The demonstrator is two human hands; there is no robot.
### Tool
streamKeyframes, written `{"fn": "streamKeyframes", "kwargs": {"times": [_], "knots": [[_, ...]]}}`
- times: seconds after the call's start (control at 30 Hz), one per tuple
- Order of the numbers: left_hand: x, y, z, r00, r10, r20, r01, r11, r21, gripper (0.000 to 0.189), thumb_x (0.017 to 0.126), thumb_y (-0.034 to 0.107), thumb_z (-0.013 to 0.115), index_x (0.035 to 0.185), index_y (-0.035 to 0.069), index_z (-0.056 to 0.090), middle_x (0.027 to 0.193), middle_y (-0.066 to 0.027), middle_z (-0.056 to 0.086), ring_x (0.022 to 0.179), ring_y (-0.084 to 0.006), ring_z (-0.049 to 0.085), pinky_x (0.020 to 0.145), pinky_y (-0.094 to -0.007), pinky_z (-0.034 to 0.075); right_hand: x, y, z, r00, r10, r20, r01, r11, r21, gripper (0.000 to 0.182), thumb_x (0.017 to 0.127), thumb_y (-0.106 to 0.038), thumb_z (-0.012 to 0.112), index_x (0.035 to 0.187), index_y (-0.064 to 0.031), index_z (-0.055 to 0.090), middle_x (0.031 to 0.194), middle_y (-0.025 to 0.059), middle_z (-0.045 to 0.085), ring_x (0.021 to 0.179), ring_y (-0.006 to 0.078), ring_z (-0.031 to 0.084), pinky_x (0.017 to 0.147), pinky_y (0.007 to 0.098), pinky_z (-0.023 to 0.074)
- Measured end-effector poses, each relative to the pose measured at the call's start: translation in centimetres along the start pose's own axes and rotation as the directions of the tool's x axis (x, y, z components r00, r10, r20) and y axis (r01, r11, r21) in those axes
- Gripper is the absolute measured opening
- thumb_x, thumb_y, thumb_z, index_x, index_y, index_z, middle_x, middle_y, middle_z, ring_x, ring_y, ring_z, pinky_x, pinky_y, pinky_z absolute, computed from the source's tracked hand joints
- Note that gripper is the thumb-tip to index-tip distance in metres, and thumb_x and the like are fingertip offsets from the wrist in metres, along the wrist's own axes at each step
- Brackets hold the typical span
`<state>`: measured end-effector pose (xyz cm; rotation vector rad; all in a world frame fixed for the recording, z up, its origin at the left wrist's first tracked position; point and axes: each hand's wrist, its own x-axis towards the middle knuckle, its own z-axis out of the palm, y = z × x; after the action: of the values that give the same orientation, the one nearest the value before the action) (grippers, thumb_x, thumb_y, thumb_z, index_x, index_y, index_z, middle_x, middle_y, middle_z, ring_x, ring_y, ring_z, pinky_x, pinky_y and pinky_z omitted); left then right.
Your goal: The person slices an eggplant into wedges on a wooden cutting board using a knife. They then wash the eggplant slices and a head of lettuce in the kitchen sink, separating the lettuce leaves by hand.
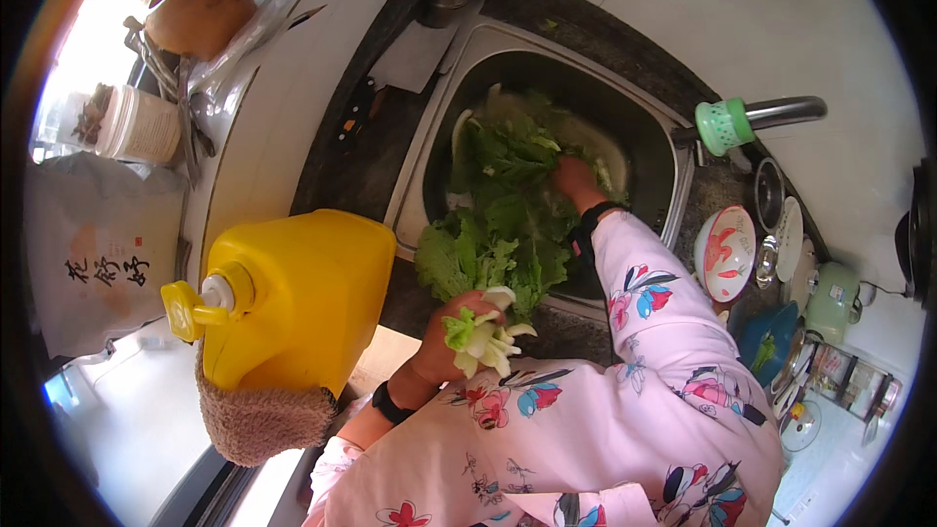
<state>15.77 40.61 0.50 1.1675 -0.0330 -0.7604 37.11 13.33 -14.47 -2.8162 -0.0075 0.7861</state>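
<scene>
My left hand (457,337) grips a bunch of leafy greens (468,252) by its pale stems at the near edge of the sink (413,183). Those leaves point away from me, over the sink's rim. Inside the basin my right hand (576,177) is among more green leaves (512,139) in water; its fingers are partly hidden, so its hold cannot be made out. Black bands circle both wrists.
A yellow plastic jug (315,285) with a brown cloth (263,421) stands left of the sink. A cleaver (413,55) lies beyond it. The faucet (787,113) reaches in from the right, near a patterned bowl (725,252) and a blue basin (768,344).
</scene>
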Motion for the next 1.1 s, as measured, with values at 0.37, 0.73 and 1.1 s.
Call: {"fn": "streamKeyframes", "kwargs": {"times": [0.37, 0.73, 1.1], "knots": [[5.1, 8.3, 2.7, 0.919, 0.348, -0.185, -0.273, 0.901, 0.337, 0.077, 0.061, 0.001, 0.063, 0.128, 0.005, 0.024, 0.101, -0.0086, 0.052, 0.091, -0.0147, 0.051, 0.079, -0.0269, 0.041, -13.0, -1.6, -9.5, 0.980, -0.197, -0.027, 0.195, 0.927, 0.321, 0.017, 0.075, -0.012, 0.054, 0.091, -0.0055, 0.054, 0.085, 0.0157, 0.055, 0.077, 0.0329, 0.054, 0.067, 0.0407, 0.0413], [10.4, 9.9, 5.4, 0.974, 0.177, 0.139, -0.221, 0.868, 0.445, 0.032, 0.064, 0.006, 0.062, 0.095, 0.001, 0.055, 0.086, -0.0066, 0.060, 0.078, -0.0134, 0.055, 0.071, -0.0271, 0.043, -20.9, -2.2, -17.5, 0.947, -0.214, -0.237, 0.307, 0.400, 0.864, 0.019, 0.078, -0.004, 0.055, 0.097, -0.0054, 0.053, 0.080, 0.0003, 0.052, 0.067, 0.0057, 0.049, 0.061, 0.0207, 0.0420], [9.6, 8.3, 8.1, 0.974, 0.171, 0.146, -0.220, 0.858, 0.464, 0.033, 0.066, 0.007, 0.063, 0.097, 0.002, 0.052, 0.088, -0.0028, 0.057, 0.079, -0.0116, 0.052, 0.071, -0.0258, 0.042, -19.9, -3.3, -13.5, 0.833, 0.162, -0.529, 0.420, 0.438, 0.795, 0.018, 0.087, -0.018, 0.043, 0.085, -0.0044, 0.054, 0.066, -0.0001, 0.051, 0.062, 0.0062, 0.048, 0.056, 0.0194, 0.0404]]}}
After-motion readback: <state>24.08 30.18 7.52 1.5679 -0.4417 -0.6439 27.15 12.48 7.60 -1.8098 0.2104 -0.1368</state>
